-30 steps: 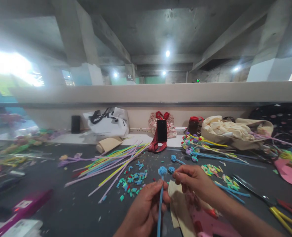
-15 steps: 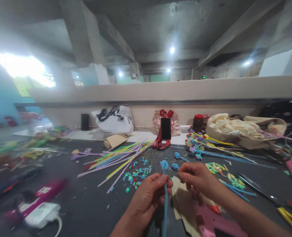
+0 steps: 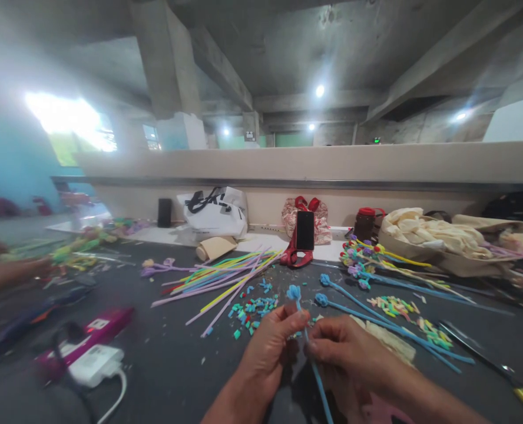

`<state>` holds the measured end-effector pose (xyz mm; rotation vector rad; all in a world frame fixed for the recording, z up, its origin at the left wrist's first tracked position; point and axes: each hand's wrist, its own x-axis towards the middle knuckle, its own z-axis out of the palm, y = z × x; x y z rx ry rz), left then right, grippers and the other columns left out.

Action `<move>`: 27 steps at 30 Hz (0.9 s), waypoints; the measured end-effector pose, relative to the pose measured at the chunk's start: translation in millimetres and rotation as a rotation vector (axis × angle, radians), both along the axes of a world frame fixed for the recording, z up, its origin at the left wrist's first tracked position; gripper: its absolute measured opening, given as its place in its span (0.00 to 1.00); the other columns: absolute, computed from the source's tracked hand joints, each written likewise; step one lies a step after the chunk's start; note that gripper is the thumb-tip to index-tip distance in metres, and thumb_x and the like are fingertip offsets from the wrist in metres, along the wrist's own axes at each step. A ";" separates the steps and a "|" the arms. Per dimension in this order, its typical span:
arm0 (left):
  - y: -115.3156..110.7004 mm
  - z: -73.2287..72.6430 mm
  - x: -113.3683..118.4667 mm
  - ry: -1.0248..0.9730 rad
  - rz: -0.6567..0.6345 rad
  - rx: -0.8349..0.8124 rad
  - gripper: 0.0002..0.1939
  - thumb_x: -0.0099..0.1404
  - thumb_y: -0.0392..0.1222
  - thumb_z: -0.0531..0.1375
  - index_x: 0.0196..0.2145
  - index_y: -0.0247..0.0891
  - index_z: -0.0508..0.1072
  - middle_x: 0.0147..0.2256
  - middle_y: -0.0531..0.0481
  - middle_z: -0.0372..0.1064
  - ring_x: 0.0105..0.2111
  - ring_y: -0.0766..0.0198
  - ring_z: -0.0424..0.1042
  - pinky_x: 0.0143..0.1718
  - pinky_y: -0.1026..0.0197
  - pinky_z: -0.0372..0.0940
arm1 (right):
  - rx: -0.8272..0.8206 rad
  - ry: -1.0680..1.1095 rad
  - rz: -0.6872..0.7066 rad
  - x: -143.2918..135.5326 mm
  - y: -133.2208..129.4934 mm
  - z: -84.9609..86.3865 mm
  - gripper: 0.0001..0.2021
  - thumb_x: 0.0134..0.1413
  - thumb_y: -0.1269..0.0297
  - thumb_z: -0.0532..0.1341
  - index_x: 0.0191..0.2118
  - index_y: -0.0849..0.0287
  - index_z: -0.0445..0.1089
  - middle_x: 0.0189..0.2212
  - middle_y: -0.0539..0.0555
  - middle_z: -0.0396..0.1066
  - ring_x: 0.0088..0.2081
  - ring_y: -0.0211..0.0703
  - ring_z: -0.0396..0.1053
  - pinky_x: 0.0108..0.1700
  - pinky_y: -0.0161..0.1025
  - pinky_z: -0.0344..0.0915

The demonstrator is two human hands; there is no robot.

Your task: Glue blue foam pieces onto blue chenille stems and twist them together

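My left hand pinches a blue pipe-cleaner flower between thumb and forefinger, just beneath its looped head. Its stem slants down toward the near edge of the view. Lower on this stem, the fingertips of my right hand are closed around it. Two more blue pipe-cleaner flowers lie on the dark table to the right, stems stretching behind my right hand. Partly covered by that hand are a beige piece and a pink thing.
Long coloured pipe cleaners and cut bits lie left of centre. Finished flowers, pale bits and scissors are at right. A phone stands behind. A power strip lies left; another person's arm reaches in beyond it.
My right hand has moved left and down onto the stem below my left hand. The flower now leans, its stem's lower end swung right. The view has turned slightly left.
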<state>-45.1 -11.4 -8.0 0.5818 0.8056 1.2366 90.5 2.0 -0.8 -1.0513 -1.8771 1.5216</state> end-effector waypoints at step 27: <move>-18.1 15.7 4.4 -0.101 -0.289 0.109 0.06 0.46 0.36 0.58 0.16 0.34 0.66 0.12 0.57 0.61 0.07 0.78 0.53 0.06 0.72 0.42 | 0.314 -0.335 -0.014 -5.1 70.4 -1.6 0.08 0.44 0.65 0.58 0.21 0.61 0.68 0.18 0.54 0.66 0.21 0.41 0.62 0.21 0.36 0.56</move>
